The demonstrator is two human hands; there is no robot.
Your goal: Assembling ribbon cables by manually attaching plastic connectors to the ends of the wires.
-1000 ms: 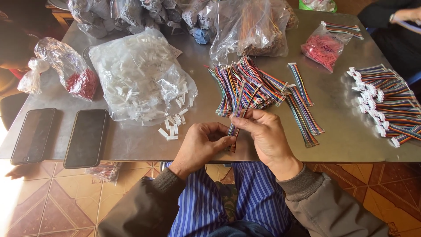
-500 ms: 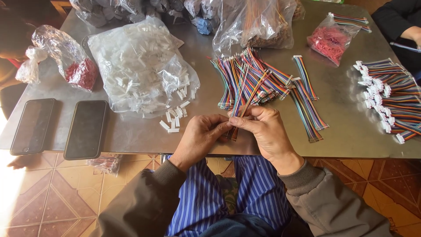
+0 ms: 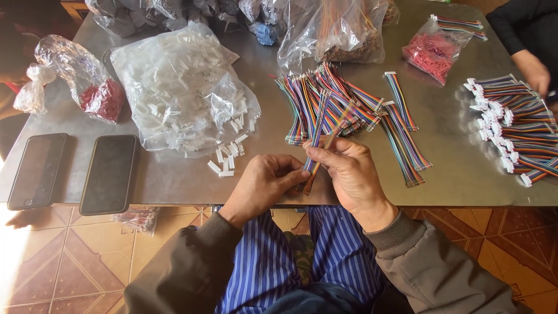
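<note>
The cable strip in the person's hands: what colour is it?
Multicoloured, rainbow-striped wires, seen in the head view: cable strip.

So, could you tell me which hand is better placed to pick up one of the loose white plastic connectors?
Left hand: the loose white plastic connectors lie just beyond it, while the right hand pinches the rainbow ribbon cable.

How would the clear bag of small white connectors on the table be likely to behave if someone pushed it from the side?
The clear bag of white connectors would probably slump rather than slide stiffly, as its thin plastic looks crumpled. It seems open towards the loose white pieces beside it, so more might spill onto the metal table.
</note>
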